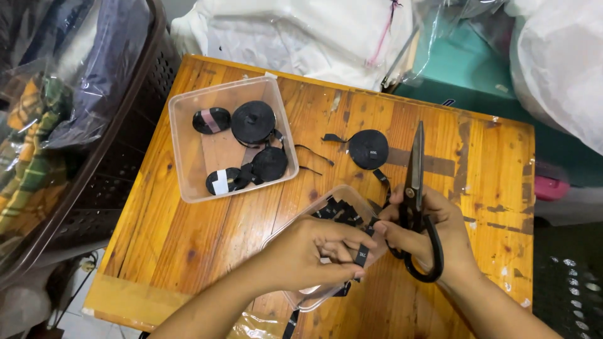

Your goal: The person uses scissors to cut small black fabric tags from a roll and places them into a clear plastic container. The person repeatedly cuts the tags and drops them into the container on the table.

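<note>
Surroundings: white plastic bags across the top of the frame; a dark basket of folded cloth at the left edge; a teal surface at upper right.
Table: small varnished wooden table, filling the centre; worn dark patches toward its right side; its right and lower-left edges stand free, floor showing beyond.
Open room: bare wood at the table's left strip and right third.
Clear tub, upper left of centre: square plastic container holding four black label rolls.
Clear tub, lower centre: second container with cut black label pieces, under the hands.
Scissors: black-handled scissors, blades together, pointing up the frame.
Loose roll: black label tape roll on the table, its tail trailing toward the hands.
Right hand: closed around the scissor handles.
Left hand: fingers pinched on a black label strip, above the lower tub.
</note>
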